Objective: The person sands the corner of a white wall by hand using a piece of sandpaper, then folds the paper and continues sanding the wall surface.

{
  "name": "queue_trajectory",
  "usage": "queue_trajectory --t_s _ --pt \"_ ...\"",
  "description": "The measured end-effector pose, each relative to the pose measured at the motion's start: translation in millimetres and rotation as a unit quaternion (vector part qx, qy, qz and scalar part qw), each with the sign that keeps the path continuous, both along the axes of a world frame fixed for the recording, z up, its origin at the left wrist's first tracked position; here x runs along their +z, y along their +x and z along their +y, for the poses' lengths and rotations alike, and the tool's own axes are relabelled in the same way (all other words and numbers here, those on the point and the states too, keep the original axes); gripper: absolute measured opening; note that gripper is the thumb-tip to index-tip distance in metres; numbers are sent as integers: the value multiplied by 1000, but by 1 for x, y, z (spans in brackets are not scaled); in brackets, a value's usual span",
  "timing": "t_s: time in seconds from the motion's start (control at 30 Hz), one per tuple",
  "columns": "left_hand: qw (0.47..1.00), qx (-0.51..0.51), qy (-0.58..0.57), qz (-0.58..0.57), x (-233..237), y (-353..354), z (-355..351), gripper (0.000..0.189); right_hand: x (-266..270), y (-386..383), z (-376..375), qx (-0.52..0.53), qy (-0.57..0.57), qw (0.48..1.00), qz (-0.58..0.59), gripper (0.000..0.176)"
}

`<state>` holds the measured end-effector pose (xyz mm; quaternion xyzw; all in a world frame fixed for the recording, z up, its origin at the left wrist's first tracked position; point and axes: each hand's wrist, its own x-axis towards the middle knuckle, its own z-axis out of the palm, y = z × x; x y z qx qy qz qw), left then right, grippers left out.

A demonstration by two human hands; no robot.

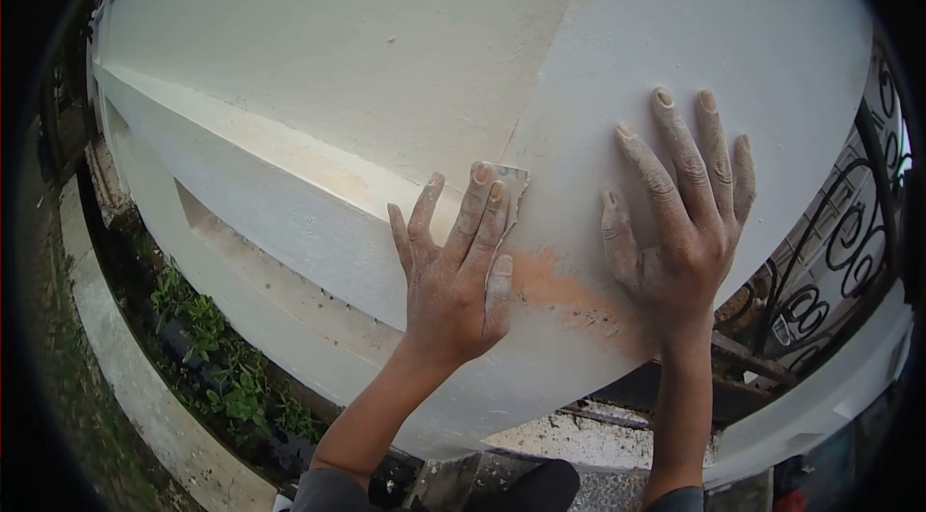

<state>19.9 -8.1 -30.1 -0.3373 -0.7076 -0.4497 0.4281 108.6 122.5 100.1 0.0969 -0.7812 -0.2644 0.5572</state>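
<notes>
The left hand (451, 285) holds a torn piece of paper (515, 186) against the white wall (675, 20), with its fingers and thumb closed on it. The paper sticks out past the fingertips, near the end of a long ledge (260, 141). The right hand (690, 237) lies on the wall with its fingers spread apart, and it grips nothing. White dust covers both hands. An orange patch (545, 282) shows on the wall between them. Green plants (241, 398) grow low on the left, and a curly black fence (855, 247) stands on the right.
</notes>
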Motion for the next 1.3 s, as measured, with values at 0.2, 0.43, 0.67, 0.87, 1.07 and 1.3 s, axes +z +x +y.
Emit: queue_trajectory --t_s 0.2,0.43,0.67,0.87,1.07,1.3 --pt "999 26 -25 14 -14 7 -4 63 0 -1 -1 -1 1 1000 5 41" --pt "999 15 -37 -20 -17 16 -4 62 0 0 -1 2 1 1000 7 41" --pt "1000 -3 2 18 8 3 2 65 0 0 -1 7 -2 1000 9 38" --pt "998 27 -44 -24 -27 20 0 60 -1 -1 1 8 5 1000 12 37" --pt "1000 1 24 -9 7 5 5 62 0 -1 0 18 4 1000 12 37" --pt "999 36 -7 -22 -2 11 2 63 -1 -1 1 22 -1 1000 14 38"
